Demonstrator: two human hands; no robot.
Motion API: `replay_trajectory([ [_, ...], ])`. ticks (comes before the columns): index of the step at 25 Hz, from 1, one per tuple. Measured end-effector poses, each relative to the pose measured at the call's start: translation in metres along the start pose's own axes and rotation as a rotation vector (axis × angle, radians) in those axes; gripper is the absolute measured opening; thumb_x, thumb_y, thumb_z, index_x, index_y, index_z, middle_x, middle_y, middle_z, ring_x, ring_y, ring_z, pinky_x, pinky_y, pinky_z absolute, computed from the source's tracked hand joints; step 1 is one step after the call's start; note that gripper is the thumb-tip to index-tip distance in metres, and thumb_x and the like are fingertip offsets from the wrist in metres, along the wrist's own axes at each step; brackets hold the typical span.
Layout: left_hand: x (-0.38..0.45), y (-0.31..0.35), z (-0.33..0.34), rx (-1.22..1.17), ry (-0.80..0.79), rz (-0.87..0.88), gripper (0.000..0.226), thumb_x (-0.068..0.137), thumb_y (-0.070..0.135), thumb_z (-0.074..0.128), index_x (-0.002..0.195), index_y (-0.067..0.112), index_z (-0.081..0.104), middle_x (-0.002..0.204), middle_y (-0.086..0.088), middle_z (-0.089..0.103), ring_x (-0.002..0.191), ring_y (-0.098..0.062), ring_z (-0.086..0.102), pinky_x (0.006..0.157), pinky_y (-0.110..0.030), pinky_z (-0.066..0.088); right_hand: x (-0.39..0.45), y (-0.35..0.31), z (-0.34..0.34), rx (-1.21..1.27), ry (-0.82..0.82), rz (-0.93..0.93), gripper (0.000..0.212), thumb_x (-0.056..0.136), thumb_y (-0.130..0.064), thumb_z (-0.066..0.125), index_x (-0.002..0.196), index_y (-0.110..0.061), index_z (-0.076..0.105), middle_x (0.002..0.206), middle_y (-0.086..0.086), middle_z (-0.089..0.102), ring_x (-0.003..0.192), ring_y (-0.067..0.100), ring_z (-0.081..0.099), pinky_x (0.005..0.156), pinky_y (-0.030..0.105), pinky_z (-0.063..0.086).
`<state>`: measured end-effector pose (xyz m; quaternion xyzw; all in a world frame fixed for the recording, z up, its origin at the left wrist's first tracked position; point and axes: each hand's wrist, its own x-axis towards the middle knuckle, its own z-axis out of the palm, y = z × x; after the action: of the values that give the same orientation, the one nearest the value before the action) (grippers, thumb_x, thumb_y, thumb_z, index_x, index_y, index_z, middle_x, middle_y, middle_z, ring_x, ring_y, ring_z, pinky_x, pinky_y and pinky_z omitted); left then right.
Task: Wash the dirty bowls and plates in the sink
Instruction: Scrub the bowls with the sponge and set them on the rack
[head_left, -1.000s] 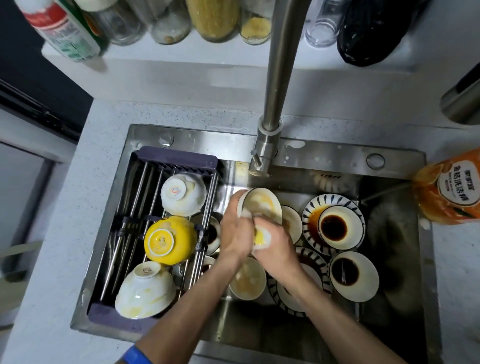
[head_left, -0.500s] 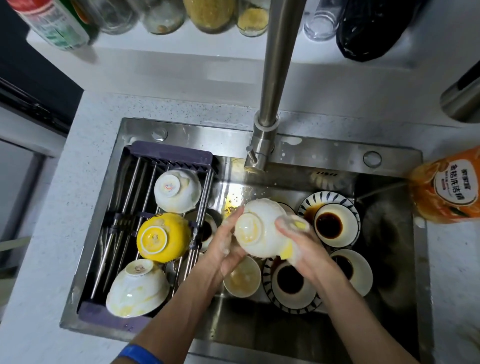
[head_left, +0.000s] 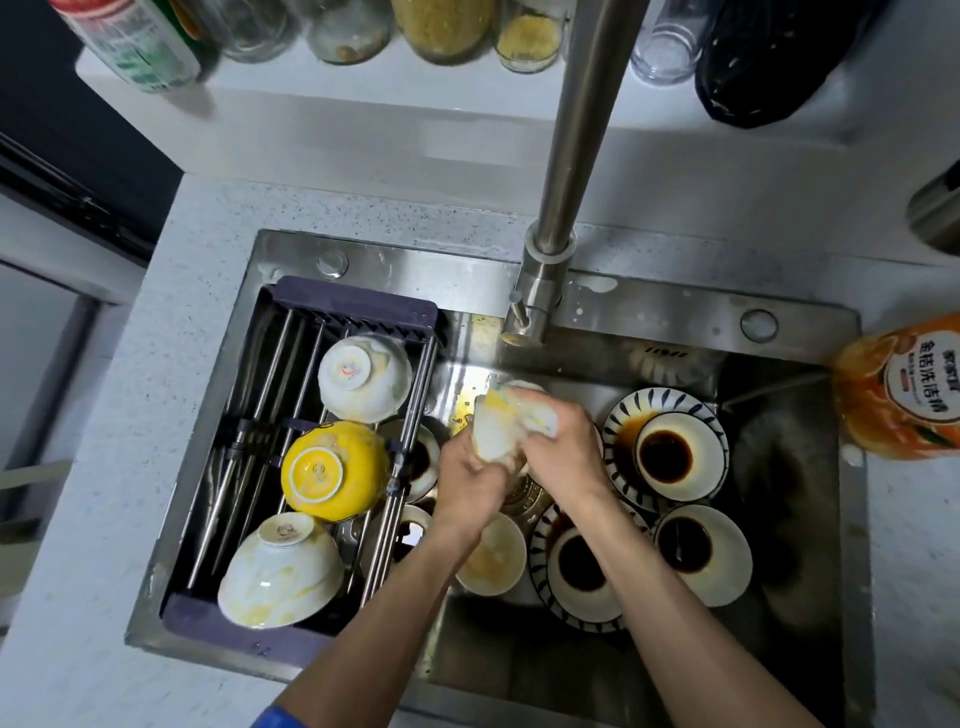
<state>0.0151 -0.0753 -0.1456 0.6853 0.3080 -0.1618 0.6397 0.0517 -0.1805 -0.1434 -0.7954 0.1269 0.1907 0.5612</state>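
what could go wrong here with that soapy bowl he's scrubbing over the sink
1. The white bowl is soapy and held only by wet hands, left hand and right hand; it could slip onto the sauce-filled dishes below and chip.
2. A drop might splash dark sauce onto the overturned bowls on the drying rack, such as the yellow bowl.
3. The detergent bottle lies tipped at the sink edge and may leak.
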Motion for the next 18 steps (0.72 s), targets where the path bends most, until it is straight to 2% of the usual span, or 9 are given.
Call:
replay_trajectory([
  [2,0.020,-0.008,0.001,0.617,0.020,0.181,0.014,0.087,0.007,0.062,0.098,0.014,0.058,0.075,0.005,0.064,0.070,-0.016,0.061,0.068,-0.026,0.052,-0.021,0.013,-0.003,0.094,0.106,0.050,0.050,0.083,0.009,0.061,0.119,-0.024,0.070,0.113,-0.014,0.069,0.102,0.002,0.065,0.086,0.009,0.049],
  [4,0.041,-0.013,0.006,0.997,-0.003,0.306,0.018,0.093,0.012,0.055,0.111,0.014,0.055,0.095,-0.004,0.068,0.089,-0.025,0.064,0.079,-0.032,0.048,-0.045,0.028,-0.012,0.175,0.194,0.135,0.045,0.087,0.005,0.063,0.119,-0.025,0.070,0.115,-0.011,0.069,0.102,-0.005,0.063,0.082,0.007,0.048],
  [6,0.065,-0.023,0.012,1.129,-0.071,0.298,0.033,0.098,0.005,0.047,0.129,0.012,0.050,0.125,-0.011,0.061,0.117,-0.028,0.057,0.097,-0.034,0.043,-0.059,0.042,-0.017,0.198,0.232,0.164,0.041,0.088,0.003,0.063,0.118,-0.024,0.070,0.116,-0.011,0.068,0.100,-0.012,0.061,0.078,0.003,0.046],
  [9,0.085,-0.041,0.008,1.249,-0.121,0.295,0.044,0.098,0.000,0.042,0.140,0.014,0.044,0.140,-0.007,0.048,0.132,-0.023,0.041,0.111,-0.030,0.032,-0.060,0.052,-0.018,0.187,0.213,0.170,0.042,0.089,0.002,0.064,0.124,-0.021,0.068,0.116,-0.007,0.068,0.098,-0.010,0.060,0.072,0.002,0.046],
  [11,0.078,-0.059,-0.002,1.067,-0.097,0.300,0.038,0.097,0.008,0.045,0.134,0.014,0.050,0.138,-0.008,0.052,0.132,-0.023,0.042,0.114,-0.035,0.034,-0.062,0.051,-0.012,0.176,0.209,0.177,0.042,0.089,0.002,0.063,0.124,-0.022,0.067,0.114,-0.006,0.068,0.097,-0.007,0.060,0.072,0.004,0.048],
  [12,0.068,-0.070,-0.006,0.873,0.001,0.262,0.033,0.096,0.012,0.047,0.128,0.013,0.056,0.133,-0.008,0.057,0.125,-0.022,0.048,0.111,-0.037,0.038,-0.063,0.048,-0.009,0.178,0.212,0.177,0.042,0.089,0.001,0.064,0.122,-0.024,0.067,0.112,-0.006,0.069,0.096,-0.006,0.061,0.073,0.007,0.050],
  [13,0.054,-0.073,-0.008,0.601,0.143,0.136,0.028,0.096,0.014,0.050,0.121,0.013,0.061,0.126,-0.008,0.062,0.115,-0.019,0.054,0.107,-0.038,0.043,-0.065,0.045,-0.005,0.191,0.216,0.176,0.042,0.089,0.000,0.064,0.119,-0.028,0.067,0.109,-0.009,0.069,0.096,-0.005,0.062,0.077,0.011,0.052],
  [16,0.025,-0.071,-0.003,-0.367,0.471,-0.532,0.016,0.093,0.015,0.058,0.106,0.009,0.066,0.102,-0.012,0.069,0.083,-0.020,0.058,0.083,-0.038,0.052,-0.067,0.040,0.002,0.228,0.221,0.176,0.043,0.088,-0.002,0.066,0.110,-0.039,0.066,0.100,-0.023,0.068,0.094,-0.007,0.065,0.085,0.020,0.053],
  [18,0.022,-0.064,-0.003,-0.868,0.551,-0.616,0.016,0.096,0.013,0.056,0.107,0.004,0.062,0.096,-0.014,0.068,0.078,-0.022,0.060,0.075,-0.032,0.053,-0.072,0.039,0.003,0.234,0.208,0.183,0.041,0.088,-0.003,0.067,0.109,-0.039,0.067,0.097,-0.024,0.068,0.091,-0.010,0.065,0.079,0.013,0.052],
])
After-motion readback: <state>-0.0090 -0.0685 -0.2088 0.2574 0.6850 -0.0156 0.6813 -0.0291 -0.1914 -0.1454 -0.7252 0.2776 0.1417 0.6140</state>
